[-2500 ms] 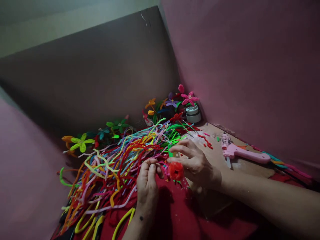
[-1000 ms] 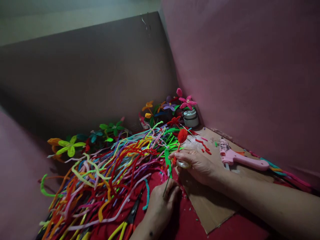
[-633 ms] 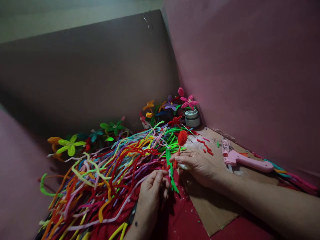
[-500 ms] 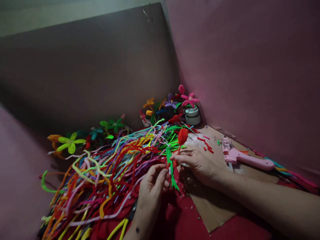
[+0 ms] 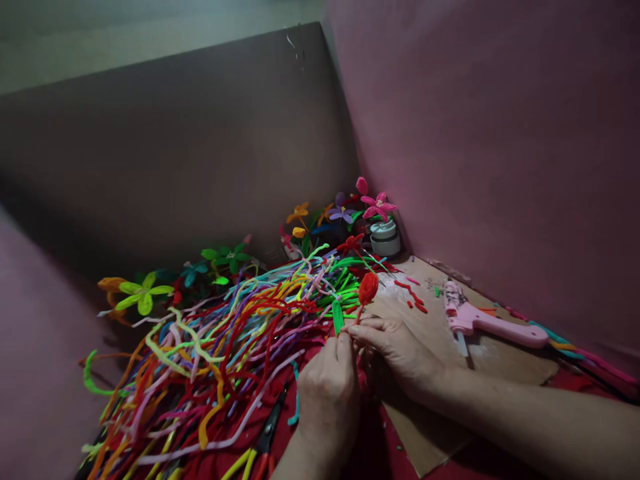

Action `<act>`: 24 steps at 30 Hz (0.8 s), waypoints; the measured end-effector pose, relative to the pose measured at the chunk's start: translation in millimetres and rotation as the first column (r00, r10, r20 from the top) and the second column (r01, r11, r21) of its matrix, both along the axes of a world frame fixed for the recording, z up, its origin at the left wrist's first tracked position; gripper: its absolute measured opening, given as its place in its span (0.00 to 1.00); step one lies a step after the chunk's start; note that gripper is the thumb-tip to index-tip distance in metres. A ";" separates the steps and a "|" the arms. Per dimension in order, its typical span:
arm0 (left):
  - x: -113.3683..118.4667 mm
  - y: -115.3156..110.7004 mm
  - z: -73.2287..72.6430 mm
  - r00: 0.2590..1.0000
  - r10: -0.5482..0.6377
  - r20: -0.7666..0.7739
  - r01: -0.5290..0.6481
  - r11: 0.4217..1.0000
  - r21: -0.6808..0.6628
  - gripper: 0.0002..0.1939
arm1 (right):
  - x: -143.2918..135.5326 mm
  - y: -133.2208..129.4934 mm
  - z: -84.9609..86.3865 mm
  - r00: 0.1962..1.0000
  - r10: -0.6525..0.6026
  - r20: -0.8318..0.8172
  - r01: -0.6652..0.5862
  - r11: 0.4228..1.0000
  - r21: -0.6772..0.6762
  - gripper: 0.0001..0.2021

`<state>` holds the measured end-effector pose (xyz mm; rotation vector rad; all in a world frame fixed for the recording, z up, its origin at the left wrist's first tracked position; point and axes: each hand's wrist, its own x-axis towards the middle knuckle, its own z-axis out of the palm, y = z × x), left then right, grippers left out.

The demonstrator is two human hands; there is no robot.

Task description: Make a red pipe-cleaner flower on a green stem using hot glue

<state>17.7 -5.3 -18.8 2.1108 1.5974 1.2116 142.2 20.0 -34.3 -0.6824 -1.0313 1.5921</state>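
Note:
My right hand (image 5: 400,347) is closed, thumb and fingers pinching the red stem of a pipe-cleaner flower (image 5: 369,288). The flower's rounded red bud stands upright above the fingertips. Close against it, my left hand (image 5: 330,380) is closed too, its back toward me and its fingertips meeting those of the right hand. What the left fingers grip is hidden. A green pipe-cleaner leaf (image 5: 338,316) sticks up just above the left fingers; its lower part is covered, and I cannot tell whether it is held.
A heap of coloured pipe cleaners (image 5: 240,313) spreads to the left, with scissors (image 5: 270,427) at its near edge. Finished flowers (image 5: 145,290) line the back. A pink glue gun (image 5: 493,325) and red scraps lie on cardboard (image 5: 435,440). A grey-white container (image 5: 385,239) stands in the corner.
My left hand has moved right and turned its back up, its fingers closing beside the right hand's. The leaf's lower end is now covered. The scissors show more.

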 end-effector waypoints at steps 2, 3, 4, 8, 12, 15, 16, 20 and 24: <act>0.3 1.9 1.4 0.999 -0.046 0.027 0.046 0.999 -0.004 0.08 | -0.7 -0.5 1.1 0.999 -0.037 0.027 0.036 0.999 0.024 0.14; 0.2 2.8 1.7 0.996 -0.069 0.057 0.070 0.997 -0.021 0.08 | -1.0 -0.8 2.4 0.998 -0.044 0.039 0.043 0.999 0.029 0.14; 0.1 3.8 1.9 0.991 -0.084 0.106 0.089 0.995 -0.050 0.08 | -1.3 -1.2 4.1 0.998 -0.047 0.048 0.046 0.998 0.036 0.14; -0.1 5.9 5.3 0.883 -0.039 0.468 0.199 0.934 -0.298 0.08 | -0.9 -3.1 11.4 0.997 -0.039 0.065 0.029 0.988 0.149 0.14; -0.6 2.5 10.9 0.605 0.124 0.787 0.447 0.764 -0.464 0.14 | 0.9 -3.9 12.4 0.994 -0.036 0.099 0.010 0.969 0.245 0.11; -3.8 -0.9 12.2 0.422 0.217 0.880 0.596 0.665 -0.450 0.13 | 2.1 -3.1 10.6 0.991 0.003 0.136 -0.038 0.967 0.253 0.10; -5.5 -1.6 11.8 0.383 0.224 0.896 0.636 0.639 -0.432 0.13 | 2.3 -2.8 10.1 0.989 0.024 0.145 -0.061 0.965 0.257 0.11; -12.7 -3.3 9.5 0.294 0.191 0.936 0.755 0.554 -0.350 0.08 | 1.8 -3.4 10.2 0.986 0.125 0.113 -0.146 0.970 0.196 0.12; -14.2 -6.7 12.4 0.264 0.173 0.949 0.794 0.519 -0.316 0.07 | 0.4 -8.0 12.1 0.987 0.161 -0.004 -0.160 0.982 0.099 0.09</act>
